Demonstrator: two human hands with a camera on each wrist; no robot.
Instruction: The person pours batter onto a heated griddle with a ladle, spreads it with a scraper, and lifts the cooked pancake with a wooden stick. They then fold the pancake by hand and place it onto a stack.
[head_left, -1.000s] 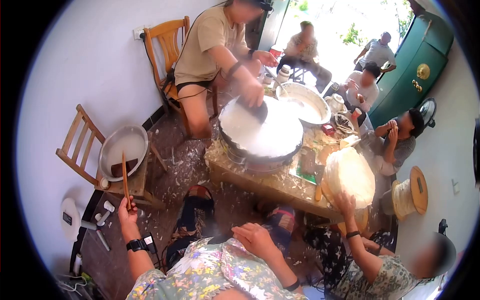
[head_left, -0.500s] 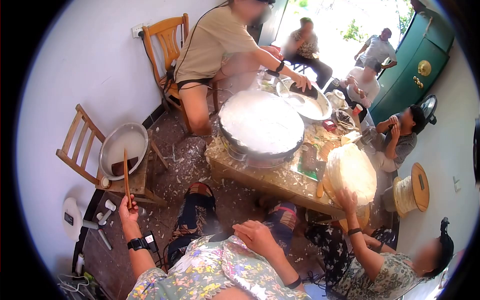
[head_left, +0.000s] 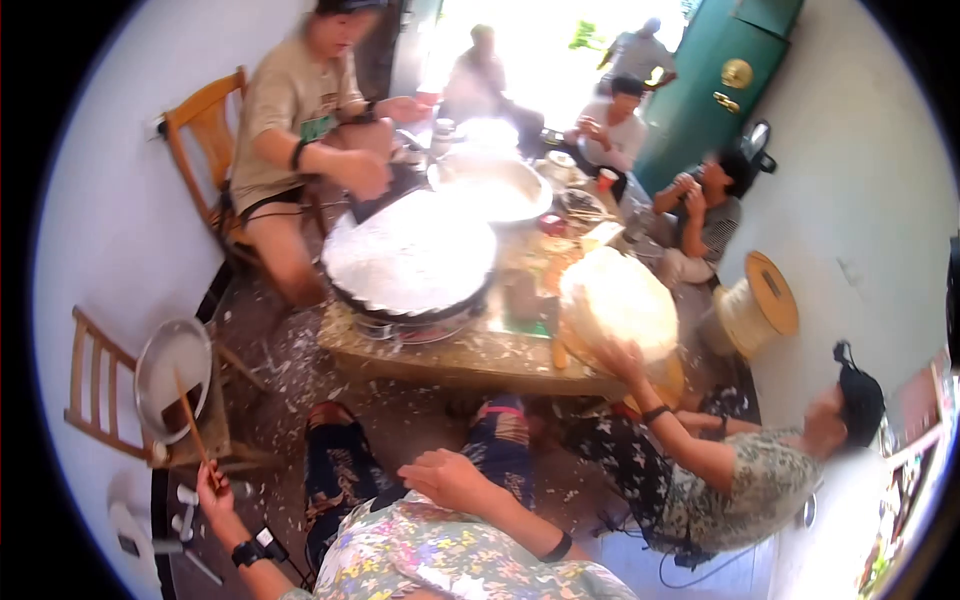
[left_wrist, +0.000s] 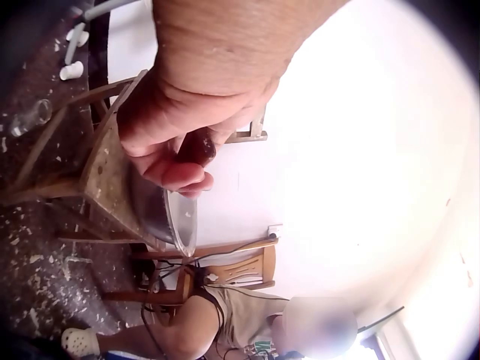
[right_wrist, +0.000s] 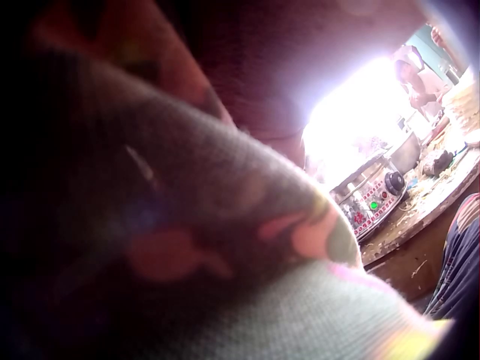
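Observation:
At the lower left of the head view my left hand (head_left: 214,490) grips the end of a long thin wooden stick (head_left: 190,415), whose far part crosses a metal basin (head_left: 146,372). In the left wrist view the fingers of my left hand (left_wrist: 176,142) curl round the stick's dark end (left_wrist: 198,147). My right hand (head_left: 440,476) rests on my lap against the flowered shirt (head_left: 400,545), its fingers extended and holding nothing. The round griddle (head_left: 410,310), covered with a white layer, stands on the table beyond my knees.
A seated person (head_left: 290,130) holds a dark scraper at the griddle's left edge. Behind it stands a wide pan (head_left: 535,205). Another person at the right touches a stack of pale round sheets (head_left: 620,300). The basin sits on a wooden chair (head_left: 98,385); more people sit near the doorway.
The head view has swung to the right. The person across has brought the dark scraper from the wide pan back to the griddle. My hands keep their poses.

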